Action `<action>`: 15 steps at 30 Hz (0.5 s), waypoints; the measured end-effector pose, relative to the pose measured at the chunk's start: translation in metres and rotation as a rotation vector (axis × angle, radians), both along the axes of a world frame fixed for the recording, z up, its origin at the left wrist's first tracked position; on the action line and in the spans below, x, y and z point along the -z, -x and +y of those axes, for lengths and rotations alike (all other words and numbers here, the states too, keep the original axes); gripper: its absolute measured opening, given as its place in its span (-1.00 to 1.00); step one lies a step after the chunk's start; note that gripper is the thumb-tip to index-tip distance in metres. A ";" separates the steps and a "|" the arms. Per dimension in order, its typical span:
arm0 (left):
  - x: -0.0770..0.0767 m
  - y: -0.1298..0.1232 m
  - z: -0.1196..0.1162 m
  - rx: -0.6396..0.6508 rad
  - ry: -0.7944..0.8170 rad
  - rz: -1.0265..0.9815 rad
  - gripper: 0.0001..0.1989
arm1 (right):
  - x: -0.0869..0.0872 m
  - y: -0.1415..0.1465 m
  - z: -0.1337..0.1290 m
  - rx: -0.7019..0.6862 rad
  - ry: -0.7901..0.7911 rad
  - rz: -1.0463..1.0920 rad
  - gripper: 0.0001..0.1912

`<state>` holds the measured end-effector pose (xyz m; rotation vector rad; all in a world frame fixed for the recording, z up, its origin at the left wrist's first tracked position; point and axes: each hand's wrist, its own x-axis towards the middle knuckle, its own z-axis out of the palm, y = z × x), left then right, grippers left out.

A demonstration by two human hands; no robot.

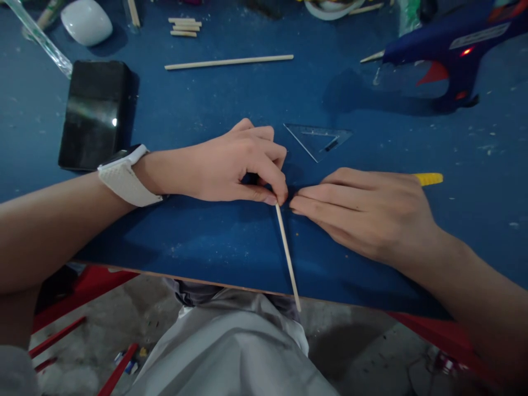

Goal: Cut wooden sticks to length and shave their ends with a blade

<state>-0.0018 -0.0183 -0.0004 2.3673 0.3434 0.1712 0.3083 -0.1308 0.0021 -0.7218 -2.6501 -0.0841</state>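
Observation:
My left hand point(247, 165) pinches the upper end of a thin wooden stick point(287, 253) between thumb and forefinger. The stick slants toward me, and its lower end sticks out past the table's front edge. Close by on the right, my right hand point(367, 212) is closed, with its fingertips near that pinched end. A yellow ribbed handle point(429, 179) pokes out behind the right hand; the rest of this tool is hidden under the palm and fingers. Just beyond the hands lies a clear set square point(319, 140).
Another wooden stick point(229, 62) lies farther back, with several short cut pieces point(184, 26) behind it. At the back right is a blue glue gun point(462, 55) with a lit red light. A black box point(94, 115) and a white rounded case point(86, 22) are on the left.

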 end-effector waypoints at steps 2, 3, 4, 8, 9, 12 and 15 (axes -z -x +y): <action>-0.001 0.000 0.000 0.012 0.006 -0.011 -0.67 | 0.001 0.001 0.000 0.001 -0.023 0.001 -0.77; -0.002 0.000 0.000 0.018 0.014 -0.018 -0.68 | 0.001 0.002 0.000 0.001 -0.029 0.007 -0.77; -0.002 -0.001 0.000 0.025 0.023 -0.021 -0.69 | 0.002 0.002 0.000 0.002 -0.028 0.016 -0.79; -0.005 -0.003 -0.002 0.013 0.028 0.007 -0.68 | 0.002 0.004 -0.001 -0.015 -0.028 0.041 -0.83; -0.005 -0.003 -0.002 0.006 0.026 0.015 -0.69 | 0.003 0.005 -0.001 -0.015 -0.042 0.039 -0.83; -0.007 -0.004 -0.004 -0.001 0.037 0.033 -0.70 | 0.003 0.007 -0.001 0.000 -0.087 0.035 -0.86; -0.008 -0.004 -0.004 0.010 0.041 0.047 -0.69 | 0.002 0.008 -0.001 0.004 -0.091 0.020 -0.87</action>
